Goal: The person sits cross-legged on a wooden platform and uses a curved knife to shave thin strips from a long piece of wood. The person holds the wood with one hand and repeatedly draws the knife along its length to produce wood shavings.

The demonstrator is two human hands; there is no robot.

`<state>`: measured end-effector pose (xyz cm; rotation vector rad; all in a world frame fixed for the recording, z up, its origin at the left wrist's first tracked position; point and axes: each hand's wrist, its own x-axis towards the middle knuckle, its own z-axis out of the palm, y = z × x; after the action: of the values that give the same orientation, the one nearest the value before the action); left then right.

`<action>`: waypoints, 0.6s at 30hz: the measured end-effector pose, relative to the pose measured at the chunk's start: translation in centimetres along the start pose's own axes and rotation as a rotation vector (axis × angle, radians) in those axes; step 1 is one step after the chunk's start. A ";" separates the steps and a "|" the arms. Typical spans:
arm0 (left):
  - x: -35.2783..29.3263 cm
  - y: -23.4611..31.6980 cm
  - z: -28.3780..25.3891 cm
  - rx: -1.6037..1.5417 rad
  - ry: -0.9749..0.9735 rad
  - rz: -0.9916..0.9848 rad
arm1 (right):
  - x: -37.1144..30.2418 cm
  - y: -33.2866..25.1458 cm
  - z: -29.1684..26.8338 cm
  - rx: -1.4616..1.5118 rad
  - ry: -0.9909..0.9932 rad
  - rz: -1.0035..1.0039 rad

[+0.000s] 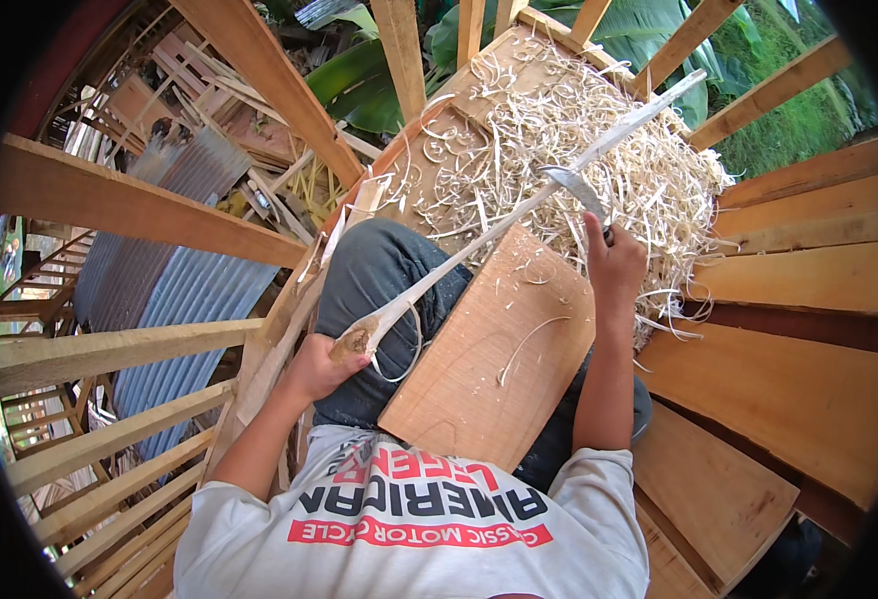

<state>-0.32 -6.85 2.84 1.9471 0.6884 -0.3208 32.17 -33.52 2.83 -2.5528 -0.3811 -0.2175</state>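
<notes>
My left hand point(317, 367) grips the thick near end of a long pale wooden stick point(519, 210), which runs diagonally up to the right over my lap. My right hand point(614, 262) is closed on the handle of a curved metal blade point(577, 190), whose edge rests against the stick near its middle. A flat wooden board point(489, 359) lies across my knees under the stick, with a few curled shavings on it.
A thick heap of pale wood shavings point(599, 160) covers the plank floor ahead. Wooden planks point(809, 290) lie to the right. Slanted wooden beams point(129, 205) frame an open drop on the left, with corrugated metal sheets point(174, 290) below. Green leaves show beyond.
</notes>
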 end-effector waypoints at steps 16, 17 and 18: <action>-1.6 1.4 2.4 0.111 0.277 0.003 | -5.0 -6.2 0.5 0.036 -0.360 -0.310; -1.7 1.5 2.4 0.100 0.269 -0.005 | -5.4 -6.5 0.6 0.025 -0.396 -0.318; -1.8 1.7 2.3 0.090 0.262 -0.013 | -5.7 -6.7 0.7 0.015 -0.432 -0.325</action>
<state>-0.57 -10.04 3.91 2.0925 0.8679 -0.1057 24.72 -29.00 4.24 -2.4988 -0.9574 0.2255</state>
